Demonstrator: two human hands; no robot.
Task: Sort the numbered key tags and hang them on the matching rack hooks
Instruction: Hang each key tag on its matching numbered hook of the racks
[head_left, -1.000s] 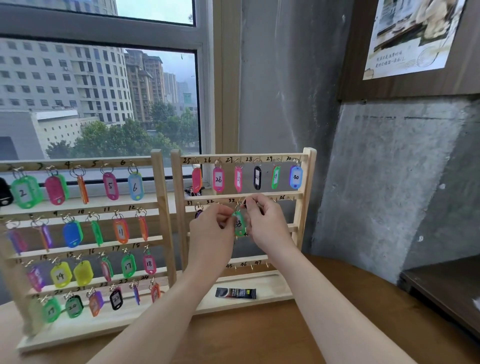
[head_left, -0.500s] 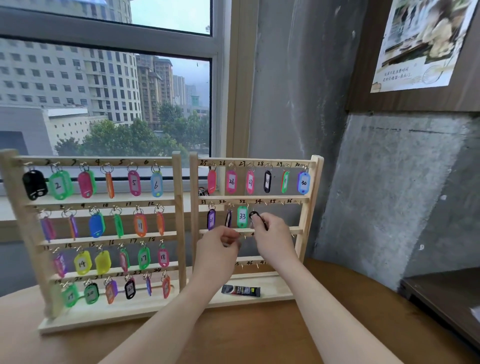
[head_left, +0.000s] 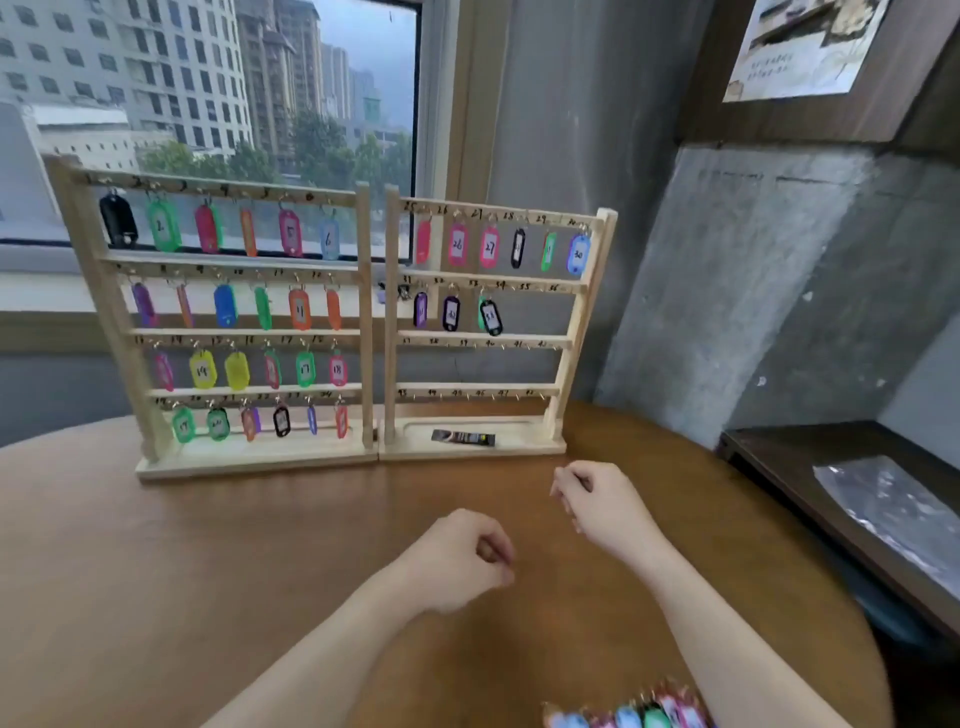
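Observation:
Two wooden racks stand on the table. The left rack (head_left: 366, 312) has a tag on every hook. On the right rack (head_left: 576, 312) the top row is full. Its second row holds a purple tag (head_left: 420, 310), a dark tag (head_left: 451, 313) and a black tag (head_left: 491, 318) hanging in front of a green tag (head_left: 480, 312); the hooks below are bare. My left hand (head_left: 462, 558) and right hand (head_left: 597, 504) hover over the table in front of the right rack, fingers loosely curled and holding nothing. A pile of loose tags (head_left: 634, 716) lies at the bottom edge.
A small black tube (head_left: 463, 437) lies in the right rack's base tray. The round wooden table (head_left: 208, 561) ends at the right, where a dark side shelf (head_left: 779, 467) with a plastic sheet stands. A window and a concrete wall are behind the racks.
Both hands have let go of the second row and pulled back down over the table. A black tag now hangs beside the green 33. My view tilted down.

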